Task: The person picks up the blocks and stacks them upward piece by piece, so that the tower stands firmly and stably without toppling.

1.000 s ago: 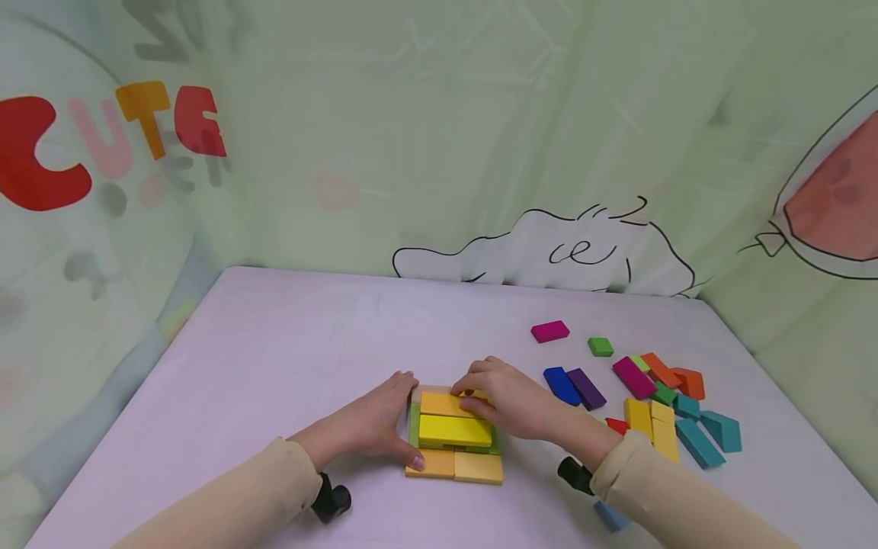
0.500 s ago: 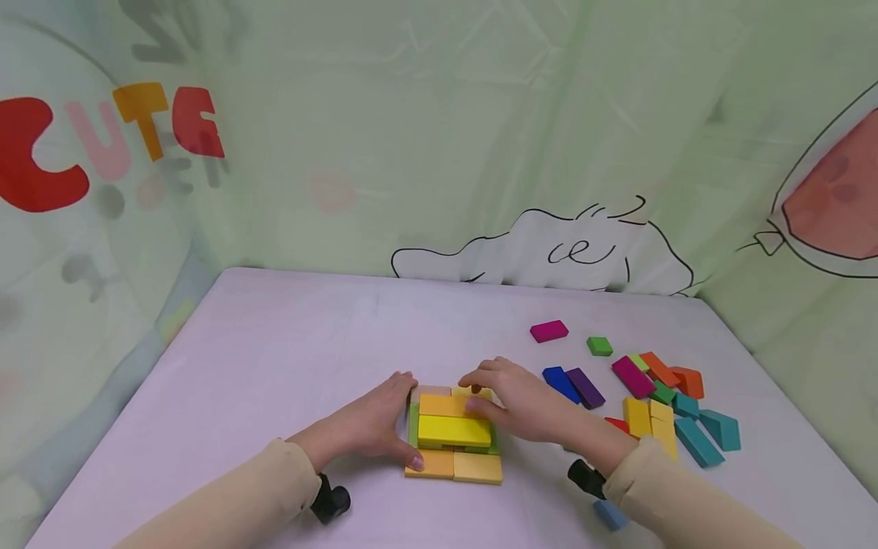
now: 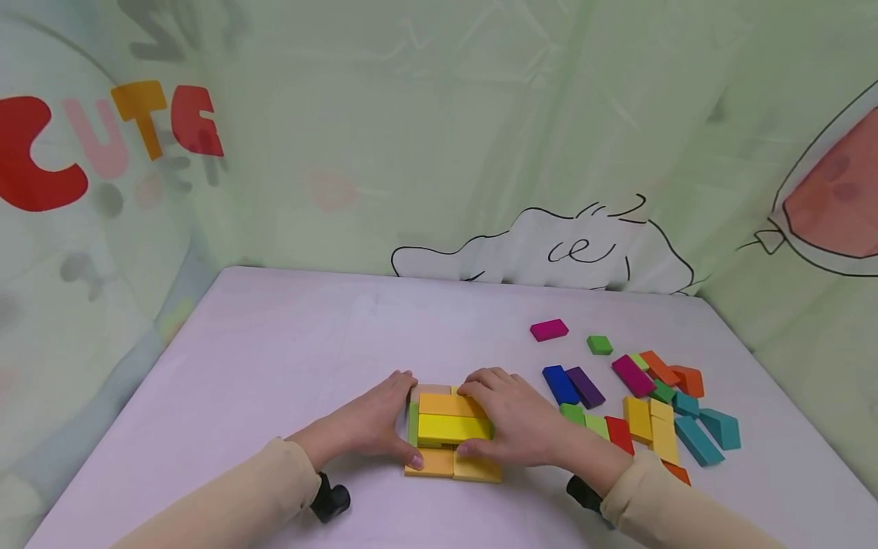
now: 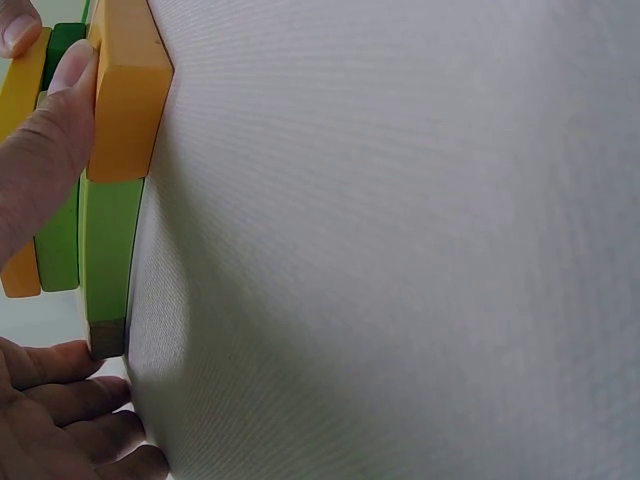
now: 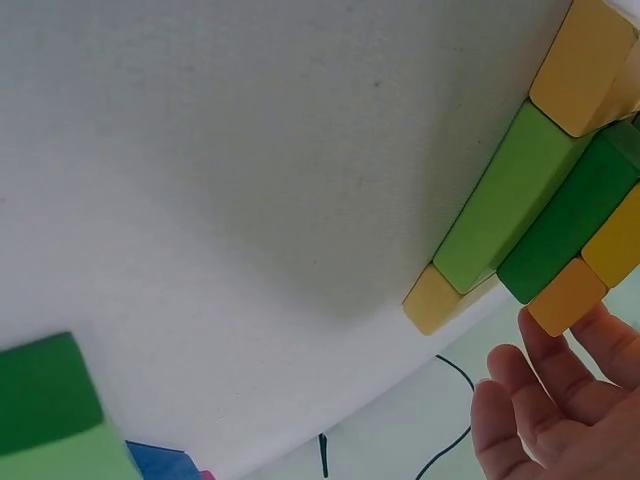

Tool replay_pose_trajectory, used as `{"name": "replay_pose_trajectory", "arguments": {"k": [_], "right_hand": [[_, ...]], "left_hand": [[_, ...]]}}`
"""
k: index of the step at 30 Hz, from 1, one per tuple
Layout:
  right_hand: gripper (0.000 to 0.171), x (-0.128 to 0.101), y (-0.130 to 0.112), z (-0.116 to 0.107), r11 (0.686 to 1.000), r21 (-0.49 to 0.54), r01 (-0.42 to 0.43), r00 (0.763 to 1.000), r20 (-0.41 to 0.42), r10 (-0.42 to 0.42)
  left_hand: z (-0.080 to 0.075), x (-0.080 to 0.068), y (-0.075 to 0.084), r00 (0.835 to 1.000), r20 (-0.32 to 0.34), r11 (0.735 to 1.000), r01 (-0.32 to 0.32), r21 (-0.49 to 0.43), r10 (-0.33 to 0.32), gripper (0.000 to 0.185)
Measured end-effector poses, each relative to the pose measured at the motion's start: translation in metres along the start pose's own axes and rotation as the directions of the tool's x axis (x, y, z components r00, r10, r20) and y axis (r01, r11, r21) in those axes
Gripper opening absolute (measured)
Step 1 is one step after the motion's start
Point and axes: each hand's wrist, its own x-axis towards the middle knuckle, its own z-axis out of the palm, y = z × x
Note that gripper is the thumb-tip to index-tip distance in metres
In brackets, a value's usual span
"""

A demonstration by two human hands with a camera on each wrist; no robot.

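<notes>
Two smooth bars, yellow (image 3: 446, 428) and orange (image 3: 444, 404), sit pinched between thumb and fingers of the right grip (image 3: 517, 419); opposite, the left grip (image 3: 370, 415) clasps the lower blocks (image 3: 437, 463) on the worktop (image 3: 329, 328). Light, even pressure from both would probably align them best. Between the grips, the bars lie side by side over dark green (image 5: 568, 215), edges slightly rounded.

Colourful letters (image 3: 142, 113) and a red balloon (image 3: 840, 191) mark the green curtain (image 3: 343, 114) behind the pale table (image 3: 302, 328)
</notes>
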Motion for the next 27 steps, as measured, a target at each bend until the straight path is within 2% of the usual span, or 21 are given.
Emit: {"name": "replay_pose_trajectory", "arguments": {"k": [11, 17, 20, 23, 27], "right_hand": [[0.070, 0.001, 0.000, 0.000, 1.000, 0.004, -0.006, 1.000, 0.009, 0.006], [0.077, -0.003, 0.004, -0.009, 0.999, 0.029, -0.045, 0.999, 0.014, 0.045], [0.069, -0.009, 0.020, -0.021, 0.995, 0.064, -0.079, 0.996, -0.038, 0.082], [0.056, -0.017, 0.048, -0.033, 0.988, 0.102, -0.118, 0.987, -0.096, 0.128], [0.047, -0.027, 0.089, -0.038, 0.980, 0.073, -0.183, 0.977, -0.097, 0.189]], "left_hand": [[0.000, 0.000, 0.000, 1.000, -0.001, 1.000, 0.007, -0.003, -0.007, 0.112], [0.000, 0.000, 0.000, 1.000, -0.002, 1.000, 0.003, -0.012, -0.003, 0.113], [0.000, 0.000, 0.001, 1.000, -0.008, 1.000, -0.003, -0.006, 0.003, 0.114], [0.000, -0.001, 0.002, 1.000, -0.012, 1.000, -0.001, 0.005, 0.001, 0.115], [0.001, -0.002, 0.003, 1.000, -0.013, 1.000, 0.011, 0.012, -0.011, 0.115]]}}
